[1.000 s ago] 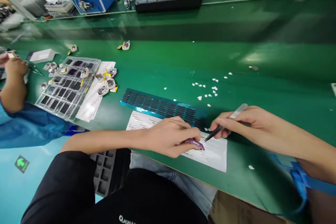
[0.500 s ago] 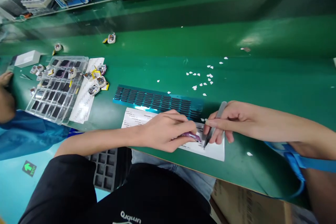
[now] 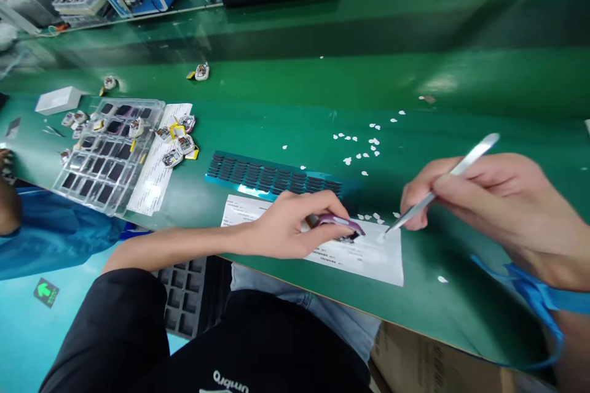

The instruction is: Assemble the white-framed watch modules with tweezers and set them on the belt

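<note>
Currently, scene as follows:
left hand [image 3: 286,227]: fingers curled shut around a small purple part [image 3: 338,224], pinning it down on the white sheet [image 3: 369,255].
purple part: small, flat, glossy purple-pink shell with a dark end poking out past the fingertips; lies low on the paper, near the front table edge, just right of the left hand's knuckles.
right hand [image 3: 488,202]: closed in a pen-style grip on silver tweezers [image 3: 437,190]; handle end sticks up and right, tips point down-left.
tweezers tip: sits at a tiny white fleck on the paper's upper right corner, just beside the purple part; touching or not, cannot tell.
white sheet: printed paper, flat on green table [image 3: 415,73], under both hands.
blue strip [image 3: 271,175]: long teal carrier with rows of dark pads, just behind the sheet.
white bits [image 3: 364,144]: small flakes scattered on the table beyond the hands, more near the tweezers tip.
clear tray [image 3: 108,153]: gridded tray with dark cells, far left, small modules [image 3: 179,141] beside it.
co-worker: blue sleeve [image 3: 50,230] at left edge, hand mostly out of view.
</note>
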Action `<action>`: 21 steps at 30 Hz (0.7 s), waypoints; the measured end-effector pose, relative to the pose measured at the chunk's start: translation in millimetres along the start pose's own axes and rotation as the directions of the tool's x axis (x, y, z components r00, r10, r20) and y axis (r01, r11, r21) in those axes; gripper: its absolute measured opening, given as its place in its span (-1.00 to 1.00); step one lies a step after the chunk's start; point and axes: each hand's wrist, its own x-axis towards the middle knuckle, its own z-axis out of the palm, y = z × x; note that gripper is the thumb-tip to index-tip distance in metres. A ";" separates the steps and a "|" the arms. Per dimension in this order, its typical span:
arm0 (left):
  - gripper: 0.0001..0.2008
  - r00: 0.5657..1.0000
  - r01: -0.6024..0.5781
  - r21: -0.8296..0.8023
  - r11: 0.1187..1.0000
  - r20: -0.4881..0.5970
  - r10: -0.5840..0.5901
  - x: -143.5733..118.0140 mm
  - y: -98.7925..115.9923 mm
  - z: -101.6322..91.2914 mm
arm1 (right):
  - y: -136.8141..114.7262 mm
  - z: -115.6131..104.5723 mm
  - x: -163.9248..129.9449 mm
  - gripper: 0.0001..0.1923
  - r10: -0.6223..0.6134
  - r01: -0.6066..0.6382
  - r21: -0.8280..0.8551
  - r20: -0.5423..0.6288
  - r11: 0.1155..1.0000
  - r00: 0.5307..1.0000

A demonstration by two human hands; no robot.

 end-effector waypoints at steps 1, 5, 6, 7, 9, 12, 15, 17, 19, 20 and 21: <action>-0.73 0.999 0.045 -0.083 0.996 -0.018 -0.046 1.3 3.1 -2.3 | -1.0 2.1 -0.8 -0.49 -0.021 0.024 0.038 -0.078 0.999 0.997; -0.78 0.996 0.074 -0.237 0.969 -0.023 -0.082 7.2 9.2 -10.0 | -4.2 19.5 -5.2 -0.59 -0.026 0.056 0.120 -0.241 0.991 0.970; -0.78 0.996 0.086 -0.263 0.961 0.002 -0.089 8.0 8.9 -10.9 | -5.2 25.3 -7.0 -0.59 -0.037 0.062 0.085 -0.271 0.994 0.962; -0.76 0.994 0.105 -0.299 0.949 0.038 -0.098 8.4 8.1 -11.3 | -6.0 31.0 -9.1 -0.58 -0.053 0.066 0.032 -0.297 0.997 0.953; -0.68 0.986 0.152 -0.384 0.911 0.116 -0.116 8.0 5.2 -10.8 | -6.7 40.7 -13.6 -0.56 -0.097 0.068 -0.095 -0.345 0.993 0.934; -0.58 0.976 0.198 -0.453 0.869 0.171 -0.134 5.9 0.7 -8.9 | -3.9 47.5 -18.7 -0.54 -0.145 0.065 -0.227 -0.357 0.972 0.923; -0.51 0.971 0.220 -0.432 0.875 0.187 -0.152 4.0 -1.3 -7.4 | -1.5 46.7 -20.8 -0.51 -0.186 0.089 -0.288 -0.329 0.954 0.926; -0.47 0.967 0.233 -0.416 0.879 0.195 -0.164 2.9 -1.1 -6.9 | -4.3 45.5 -21.8 -0.52 -0.135 0.033 -0.302 -0.323 0.953 0.937; -0.45 0.964 0.243 -0.403 0.882 0.197 -0.176 1.8 -0.2 -6.9 | -9.7 44.8 -23.0 -0.54 -0.062 -0.044 -0.310 -0.324 0.950 0.944; -0.45 0.964 0.247 -0.398 0.884 0.196 -0.181 1.4 0.4 -6.9 | -12.2 44.7 -23.6 -0.55 -0.040 -0.069 -0.317 -0.323 0.946 0.946; -0.44 0.963 0.249 -0.394 0.885 0.195 -0.185 1.0 0.8 -7.0 | -13.9 44.7 -24.1 -0.55 -0.030 -0.079 -0.322 -0.320 0.944 0.947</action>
